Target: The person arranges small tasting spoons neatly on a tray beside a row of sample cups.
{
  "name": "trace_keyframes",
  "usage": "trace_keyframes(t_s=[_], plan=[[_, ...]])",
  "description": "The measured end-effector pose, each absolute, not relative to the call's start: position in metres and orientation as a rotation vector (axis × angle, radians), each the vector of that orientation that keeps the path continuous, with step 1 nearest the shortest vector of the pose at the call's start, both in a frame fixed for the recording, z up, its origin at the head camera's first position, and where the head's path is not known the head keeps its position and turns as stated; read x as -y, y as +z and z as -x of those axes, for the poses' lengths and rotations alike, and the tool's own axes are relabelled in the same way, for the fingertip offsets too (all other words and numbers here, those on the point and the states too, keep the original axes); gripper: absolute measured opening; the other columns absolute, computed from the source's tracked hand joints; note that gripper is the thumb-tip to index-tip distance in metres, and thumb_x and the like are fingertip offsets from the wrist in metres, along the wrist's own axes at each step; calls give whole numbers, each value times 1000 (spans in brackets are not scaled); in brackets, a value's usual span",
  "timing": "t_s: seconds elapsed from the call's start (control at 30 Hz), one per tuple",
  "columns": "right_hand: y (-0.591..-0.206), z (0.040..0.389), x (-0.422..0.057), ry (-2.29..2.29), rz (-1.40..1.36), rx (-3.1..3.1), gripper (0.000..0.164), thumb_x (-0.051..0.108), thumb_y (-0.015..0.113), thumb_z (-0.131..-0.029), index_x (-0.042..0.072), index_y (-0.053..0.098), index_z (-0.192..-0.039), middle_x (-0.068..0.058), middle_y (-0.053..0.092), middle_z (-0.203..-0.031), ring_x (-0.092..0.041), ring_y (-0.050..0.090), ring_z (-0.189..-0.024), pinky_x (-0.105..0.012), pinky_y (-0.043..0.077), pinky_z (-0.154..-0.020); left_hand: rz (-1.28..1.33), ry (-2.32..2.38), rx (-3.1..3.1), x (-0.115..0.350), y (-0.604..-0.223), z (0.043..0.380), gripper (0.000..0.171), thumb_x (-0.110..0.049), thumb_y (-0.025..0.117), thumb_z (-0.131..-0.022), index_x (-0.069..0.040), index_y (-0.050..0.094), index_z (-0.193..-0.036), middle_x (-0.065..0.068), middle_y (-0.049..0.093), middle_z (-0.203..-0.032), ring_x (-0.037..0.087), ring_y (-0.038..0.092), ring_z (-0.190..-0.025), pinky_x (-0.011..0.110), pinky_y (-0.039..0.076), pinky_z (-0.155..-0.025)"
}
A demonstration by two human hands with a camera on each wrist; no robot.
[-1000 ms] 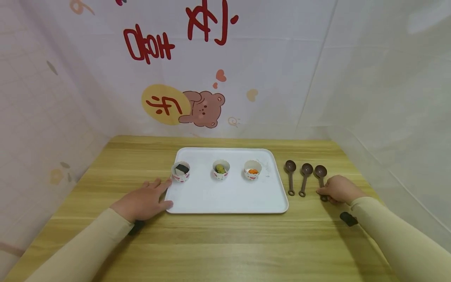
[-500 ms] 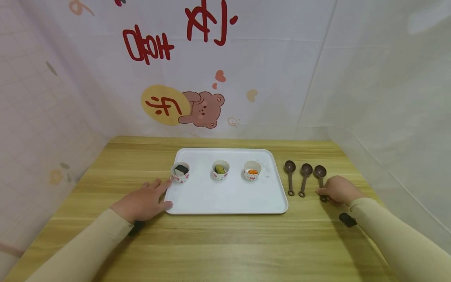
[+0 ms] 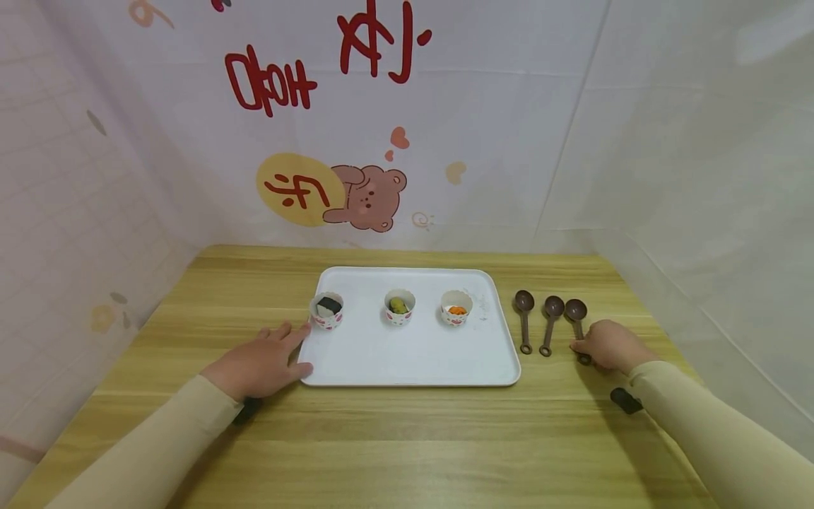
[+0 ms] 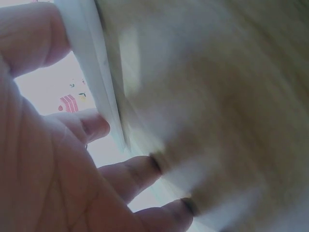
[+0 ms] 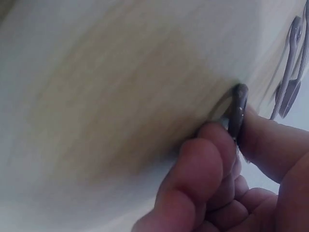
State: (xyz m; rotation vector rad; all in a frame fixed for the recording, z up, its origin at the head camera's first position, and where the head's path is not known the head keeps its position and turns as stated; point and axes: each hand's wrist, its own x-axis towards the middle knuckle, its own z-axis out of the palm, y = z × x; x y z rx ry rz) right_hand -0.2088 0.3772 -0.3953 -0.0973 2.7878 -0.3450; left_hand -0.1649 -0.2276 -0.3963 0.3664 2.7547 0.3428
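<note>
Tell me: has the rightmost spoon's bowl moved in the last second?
Yes, slightly left: in the head view, the rightmost spoon's bowl has come closer to the middle spoon, which has stayed put relative to the tray.

Head view: soft, fairly even light; the pale curtain [image 3: 772, 39] caught a bright patch at upper right. Shadows lay on the wooden table [image 3: 407, 452] beneath the sleeves [image 3: 718, 431], lower left and lower right. Mid-frame detail was reasonably crisp. Left wrist view: white tray [image 4: 89, 48] washed out at left, left hand [image 4: 63, 169] duller against it, table smeared at right. Right wrist view: low contrast, hazy left edge, wood grain blurred; right hand [image 5: 227, 183] came out clearer.
</note>
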Motion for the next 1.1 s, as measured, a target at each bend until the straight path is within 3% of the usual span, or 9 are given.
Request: trace_keyframes(t_s=[0.2, 0.5, 0.93, 1.03, 1.1], plan=[[-396, 206, -374, -312, 76, -2845, 48, 30, 61, -105, 17, 54, -58, 6, 49, -50, -11, 48, -48, -30, 42, -57, -380, 346, -2758, 227, -394, 165, 83, -56, 59, -101, -10, 35, -165, 37, 31, -165, 71, 26, -145, 77, 38, -109], [-393, 203, -367, -342, 69, -2870, 50, 26, 61, -105, 17, 53, -57, 6, 45, -51, -11, 44, -49, -30, 39, -56, -409, 360, -2770, 228, -393, 164, 82, -54, 61, -102, -8, 35, -165, 39, 31, -163, 74, 29, -142, 75, 39, -109], [-370, 204, -339, -403, 139, -2888, 43, 13, 55, -96, 22, 35, -59, 9, 28, -52, -8, 30, -49, -28, 31, -53, -417, 363, -2776, 229, -397, 165, 82, -54, 60, -102, -8, 34, -165, 39, 31, -163, 74, 28, -143, 75, 38, -110], [-363, 205, -331, -410, 127, -2889, 26, 13, 55, -94, 10, 51, -69, 1, 46, -60, -13, 39, -56, -32, 38, -57, -416, 361, -2774, 229, -398, 165, 82, -54, 60, -102, -8, 34, -165, 39, 31, -163, 74, 28, -143, 76, 38, -110], [-359, 205, -324, -417, 120, -2891, 18, 14, 56, -94, 0, 62, -85, -7, 59, -72, -17, 47, -62, -35, 44, -63, -410, 362, -2770, 229, -397, 165, 82, -54, 59, -102, -8, 34, -165, 39, 31, -164, 73, 27, -143, 76, 37, -110]])
